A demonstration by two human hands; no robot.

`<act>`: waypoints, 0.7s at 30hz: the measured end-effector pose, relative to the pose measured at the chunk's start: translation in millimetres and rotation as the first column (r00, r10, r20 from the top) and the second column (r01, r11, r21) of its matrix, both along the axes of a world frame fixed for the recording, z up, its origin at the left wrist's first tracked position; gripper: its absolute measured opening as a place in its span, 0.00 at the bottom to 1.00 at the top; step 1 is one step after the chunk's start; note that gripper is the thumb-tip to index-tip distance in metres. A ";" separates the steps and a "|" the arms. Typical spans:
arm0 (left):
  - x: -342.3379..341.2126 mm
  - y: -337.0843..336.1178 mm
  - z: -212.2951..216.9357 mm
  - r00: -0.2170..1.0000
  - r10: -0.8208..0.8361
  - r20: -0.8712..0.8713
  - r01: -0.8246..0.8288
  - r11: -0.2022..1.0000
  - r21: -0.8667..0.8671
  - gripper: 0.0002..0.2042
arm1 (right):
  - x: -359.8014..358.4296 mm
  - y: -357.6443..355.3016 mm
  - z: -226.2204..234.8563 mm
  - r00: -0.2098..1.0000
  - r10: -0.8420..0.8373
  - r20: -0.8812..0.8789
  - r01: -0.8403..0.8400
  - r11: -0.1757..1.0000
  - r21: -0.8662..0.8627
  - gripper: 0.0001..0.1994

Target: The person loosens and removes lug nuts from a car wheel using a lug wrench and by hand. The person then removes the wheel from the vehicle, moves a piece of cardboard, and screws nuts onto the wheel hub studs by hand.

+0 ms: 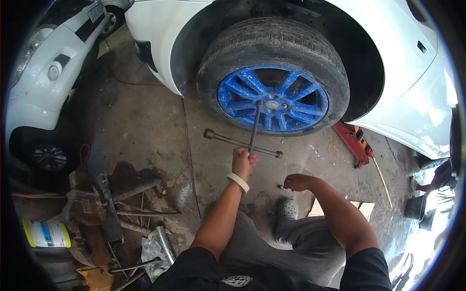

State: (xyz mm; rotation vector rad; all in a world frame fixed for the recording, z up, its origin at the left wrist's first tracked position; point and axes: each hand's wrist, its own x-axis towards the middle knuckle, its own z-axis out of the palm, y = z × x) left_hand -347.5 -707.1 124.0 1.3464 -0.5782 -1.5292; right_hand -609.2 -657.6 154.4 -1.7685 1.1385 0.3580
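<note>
Steel cross wrench (248,141) stands out from the blue wheel (273,98), one arm socketed on a nut near the hub, its crossbar lying level above the floor (145,126) between wheel and person. It looks rigid and fairly heavy, bare metal that could slip in a greasy palm; the best hold would probably be out on the crossbar ends, where leverage is greatest, or at the near end of the shaft to steady and spin it. The left hand (242,161) is at that near end, fingers clenched around the shaft just where the bars cross, a pale wristband below it. The right hand (294,182) is down by the floor, well apart from the wrench, fingertips pinched together on or just over a small pale piece (281,186), probably a nut, though it is too small to be sure whether it is actually gripped. The tyre (310,58) sits in the arch of a white car (412,72), with a red jack (353,141) under the sill to the right. Rusty tools (97,208) lie in a heap at the left near a white tub (47,234).
</note>
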 end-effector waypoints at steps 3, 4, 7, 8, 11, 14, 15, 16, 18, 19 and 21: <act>4.5 1.1 3.4 0.991 0.088 0.098 -0.072 0.985 -0.155 0.18 | 0.9 -0.9 -4.0 0.977 -0.038 -0.208 0.088 0.968 0.237 0.25; 3.8 1.0 5.4 0.976 0.127 0.176 -0.087 0.971 -0.221 0.20 | 2.0 -1.0 -5.5 0.970 -0.029 -0.240 0.102 0.950 0.296 0.25; 0.6 2.0 12.4 0.725 0.142 0.674 0.193 0.898 -0.396 0.27 | 4.8 0.9 -7.1 0.953 -0.010 -0.304 0.125 0.924 0.362 0.27; -0.3 1.4 14.4 0.715 0.144 0.684 0.189 0.903 -0.387 0.28 | 5.9 2.1 -7.2 0.954 -0.003 -0.301 0.118 0.924 0.363 0.27; 2.0 -3.4 17.2 0.732 0.088 0.676 0.169 0.937 -0.306 0.29 | 11.1 5.3 -10.2 0.958 -0.020 -0.288 0.123 0.931 0.345 0.29; 11.7 -10.0 14.9 0.867 -0.020 0.498 0.139 0.969 -0.203 0.27 | 19.1 8.8 -18.6 0.971 0.121 -0.204 -0.079 0.975 0.206 0.30; 17.0 -13.3 13.7 0.935 -0.069 0.347 0.126 0.981 -0.145 0.26 | 21.3 10.8 -20.8 0.964 0.205 -0.172 -0.184 0.974 0.132 0.31; 20.3 -15.5 12.5 0.975 -0.107 0.197 0.129 0.986 -0.103 0.25 | 24.1 12.0 -22.3 0.971 0.163 -0.172 -0.137 0.978 0.154 0.32; 23.7 -20.2 10.6 0.952 -0.159 -0.262 0.163 0.987 -0.004 0.22 | 28.7 14.4 -20.3 0.979 0.088 -0.184 -0.046 0.974 0.220 0.33; 22.5 -21.0 10.1 0.893 -0.129 -0.432 0.172 0.983 0.063 0.20 | 31.0 13.1 -17.1 0.983 0.112 -0.144 -0.080 0.974 0.214 0.33; 15.1 -21.4 9.9 0.839 -0.293 -0.459 0.294 0.953 -0.071 0.17 | 34.9 11.5 -7.2 0.979 0.177 -0.105 -0.148 0.960 0.237 0.33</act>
